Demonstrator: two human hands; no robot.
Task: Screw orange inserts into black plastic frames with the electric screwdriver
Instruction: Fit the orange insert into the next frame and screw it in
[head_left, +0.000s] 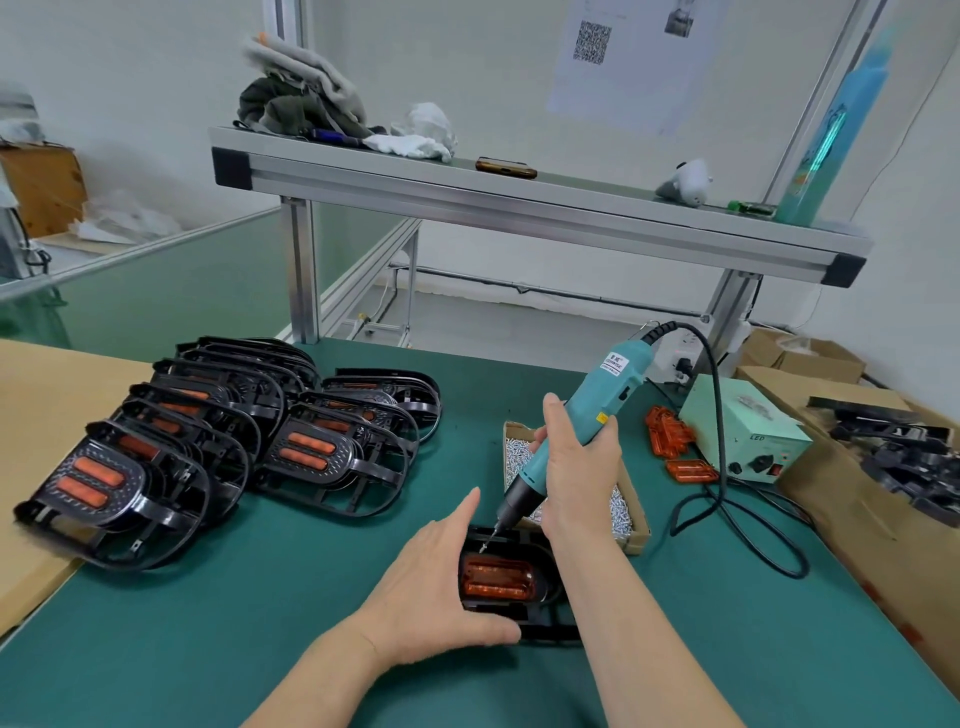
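A black plastic frame (540, 621) lies on the green mat at the near centre, with an orange insert (497, 577) seated in it. My left hand (441, 587) rests against the frame's left side, fingers straight and thumb along its near edge. My right hand (576, 462) grips the teal electric screwdriver (597, 405), tilted, its bit down at the frame's far left corner by the insert. Loose orange inserts (670, 441) lie to the right.
Rows of assembled frames (208, 441) stand at the left. A cardboard tray of screws (621, 512) sits behind my right hand. The screwdriver's power box (743, 431) and black cable (727, 509) lie right. More black frames (904, 457) rest on cardboard at far right. A metal shelf (519, 208) spans overhead.
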